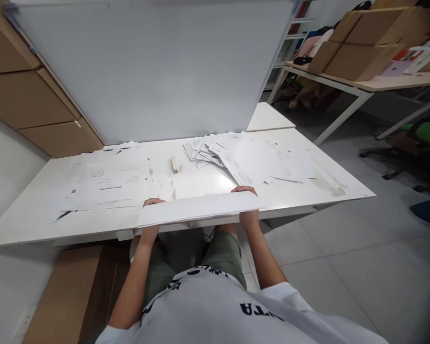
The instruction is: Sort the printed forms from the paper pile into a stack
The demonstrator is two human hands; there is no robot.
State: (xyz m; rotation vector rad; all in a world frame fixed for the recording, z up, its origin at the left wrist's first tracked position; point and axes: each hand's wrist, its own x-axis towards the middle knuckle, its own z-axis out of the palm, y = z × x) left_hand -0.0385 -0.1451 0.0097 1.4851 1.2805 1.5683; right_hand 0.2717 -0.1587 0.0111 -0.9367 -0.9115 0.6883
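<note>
A few white paper sheets point(200, 208) are held together near the table's front edge, seen at a steep slant. My left hand point(152, 202) grips their left end, its fingers over the far edge. At the right end my right hand point(246, 191) is closed on the same sheets, fingers curled over the top. Both thumbs are hidden. Beyond the sheets stands a small cream-coloured stapler point(174, 165). Printed sheets point(107, 181) lie in a pile on the left. To the right is a messy spread of loose papers point(251, 157).
A large whiteboard point(157, 67) rises at the back of the white table point(208, 181). Cardboard boxes point(43, 100) are stacked at the left, and another box point(64, 291) stands below the table. At the right, a second table point(344, 82) carries more boxes.
</note>
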